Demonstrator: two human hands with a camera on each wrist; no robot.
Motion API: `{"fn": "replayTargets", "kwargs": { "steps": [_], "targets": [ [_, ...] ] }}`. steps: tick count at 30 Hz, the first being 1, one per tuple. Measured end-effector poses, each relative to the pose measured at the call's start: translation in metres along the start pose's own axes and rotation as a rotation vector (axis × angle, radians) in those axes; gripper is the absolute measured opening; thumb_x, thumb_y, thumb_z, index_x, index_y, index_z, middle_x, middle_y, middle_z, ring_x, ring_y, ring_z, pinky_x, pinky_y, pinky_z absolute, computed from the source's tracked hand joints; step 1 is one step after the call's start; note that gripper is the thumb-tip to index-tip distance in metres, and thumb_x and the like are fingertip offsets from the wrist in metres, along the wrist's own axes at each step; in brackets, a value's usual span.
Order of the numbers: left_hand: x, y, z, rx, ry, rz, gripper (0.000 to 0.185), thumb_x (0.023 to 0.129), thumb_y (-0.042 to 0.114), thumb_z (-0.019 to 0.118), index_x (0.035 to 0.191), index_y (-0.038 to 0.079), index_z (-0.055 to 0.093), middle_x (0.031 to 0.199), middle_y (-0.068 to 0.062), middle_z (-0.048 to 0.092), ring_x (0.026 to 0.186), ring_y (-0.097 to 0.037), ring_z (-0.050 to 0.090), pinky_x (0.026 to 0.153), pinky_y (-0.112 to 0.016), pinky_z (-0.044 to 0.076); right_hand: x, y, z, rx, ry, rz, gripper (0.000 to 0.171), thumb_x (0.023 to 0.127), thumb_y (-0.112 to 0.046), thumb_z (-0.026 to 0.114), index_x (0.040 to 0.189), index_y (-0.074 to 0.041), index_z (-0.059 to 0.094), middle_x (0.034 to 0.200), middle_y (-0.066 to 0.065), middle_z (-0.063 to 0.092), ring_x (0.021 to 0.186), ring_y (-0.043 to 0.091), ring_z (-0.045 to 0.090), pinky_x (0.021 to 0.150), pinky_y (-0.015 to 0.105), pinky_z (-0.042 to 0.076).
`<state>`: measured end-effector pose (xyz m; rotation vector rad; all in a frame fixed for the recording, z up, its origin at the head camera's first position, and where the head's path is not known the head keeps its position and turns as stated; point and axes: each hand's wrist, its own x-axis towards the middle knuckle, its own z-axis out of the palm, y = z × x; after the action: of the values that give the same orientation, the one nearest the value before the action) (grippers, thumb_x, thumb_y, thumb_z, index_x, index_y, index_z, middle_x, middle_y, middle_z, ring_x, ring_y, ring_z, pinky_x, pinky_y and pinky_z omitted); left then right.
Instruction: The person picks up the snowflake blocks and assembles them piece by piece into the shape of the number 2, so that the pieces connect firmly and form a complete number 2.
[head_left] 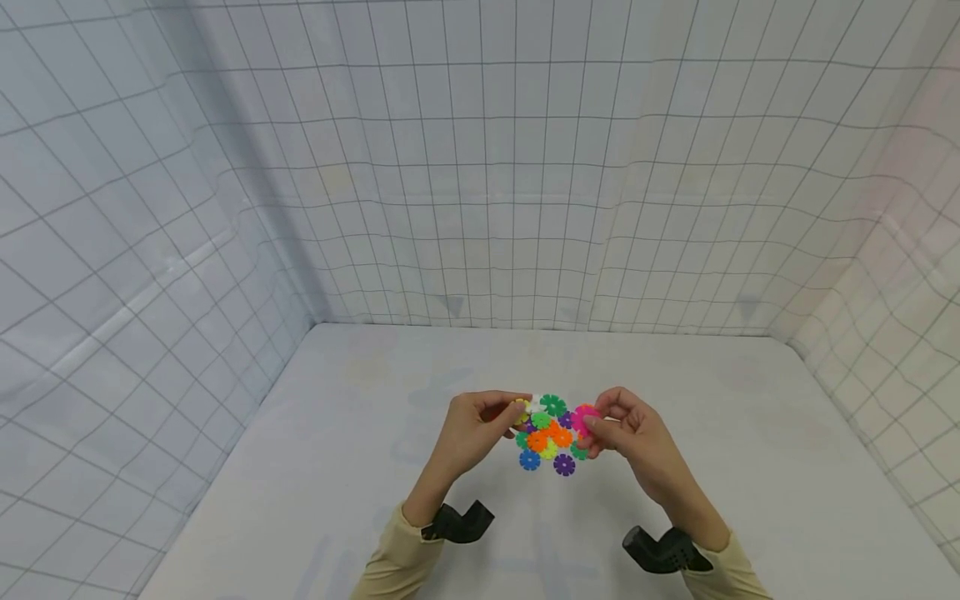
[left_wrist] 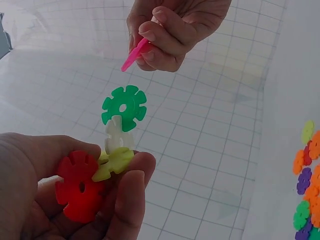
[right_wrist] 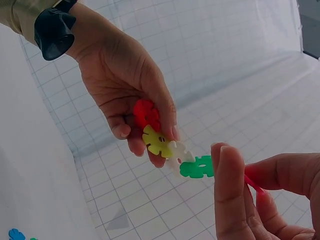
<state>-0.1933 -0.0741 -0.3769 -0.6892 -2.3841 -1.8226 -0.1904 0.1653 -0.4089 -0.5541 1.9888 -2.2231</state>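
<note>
My left hand (head_left: pixel 471 429) pinches a short chain of plastic snowflake discs between thumb and fingers. In the left wrist view it runs from a red disc (left_wrist: pixel 75 197) by the palm through a yellow disc (left_wrist: pixel 118 162) and a white disc (left_wrist: pixel 117 139) to a green disc (left_wrist: pixel 134 106) at the free end. Opposite, my right hand (head_left: pixel 641 433) pinches a pink disc (left_wrist: pixel 134 56), seen edge-on. A small gap separates the pink disc from the green one in the left wrist view. In the right wrist view, the right fingers partly hide the pink disc (right_wrist: pixel 254 185).
Below the hands lies a group of loose discs on the white table (head_left: pixel 315 500), among them orange (head_left: pixel 561 438), blue (head_left: pixel 529 460) and purple (head_left: pixel 564 465) ones. White sheets with a grid pattern (head_left: pixel 480 167) rise behind and at both sides. Each wrist wears a black device (head_left: pixel 459 523).
</note>
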Motion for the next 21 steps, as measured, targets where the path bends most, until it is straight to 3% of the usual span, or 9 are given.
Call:
{"fn": "replayTargets", "kwargs": {
  "steps": [5,11,16,21],
  "targets": [
    [-0.0009,0.0003,0.0015,0.042,0.003,0.000,0.019,0.092,0.004,0.060,0.106,-0.005,0.069,0.094,-0.014,0.070,0.068,-0.013,0.065,0.065,-0.030,0.055,0.0011,0.0015,0.0011,-0.011,0.020,0.006,0.025,0.092,-0.004,0.062,0.103,0.008,0.044,0.082,0.011,0.063,0.066,0.023,0.066,0.067,0.035,0.055],
    [-0.0016,0.0005,0.0015,0.062,-0.008,0.031,0.019,0.091,0.004,0.062,0.107,-0.003,0.070,0.097,-0.012,0.070,0.074,-0.015,0.065,0.069,-0.027,0.053,0.0017,0.0030,0.0006,-0.048,0.045,0.011,0.029,0.090,-0.005,0.065,0.104,0.011,0.045,0.083,0.017,0.060,0.069,0.037,0.066,0.067,0.039,0.055],
    [-0.0007,-0.0030,0.0031,0.089,-0.029,0.093,0.019,0.089,0.003,0.065,0.106,-0.002,0.071,0.095,-0.009,0.070,0.069,-0.020,0.059,0.064,-0.023,0.049,0.0011,0.0027,0.0001,-0.097,0.042,0.003,0.028,0.089,-0.005,0.066,0.102,0.011,0.047,0.083,0.022,0.060,0.070,0.036,0.067,0.065,0.039,0.055],
    [0.0011,-0.0064,0.0079,0.069,-0.041,0.181,0.018,0.086,0.000,0.067,0.103,-0.003,0.071,0.092,-0.009,0.067,0.070,-0.016,0.054,0.061,-0.023,0.047,0.0000,0.0019,0.0026,-0.116,0.023,-0.034,0.026,0.088,-0.003,0.067,0.101,0.012,0.050,0.084,0.025,0.062,0.069,0.036,0.067,0.063,0.040,0.055]
  ]
}}
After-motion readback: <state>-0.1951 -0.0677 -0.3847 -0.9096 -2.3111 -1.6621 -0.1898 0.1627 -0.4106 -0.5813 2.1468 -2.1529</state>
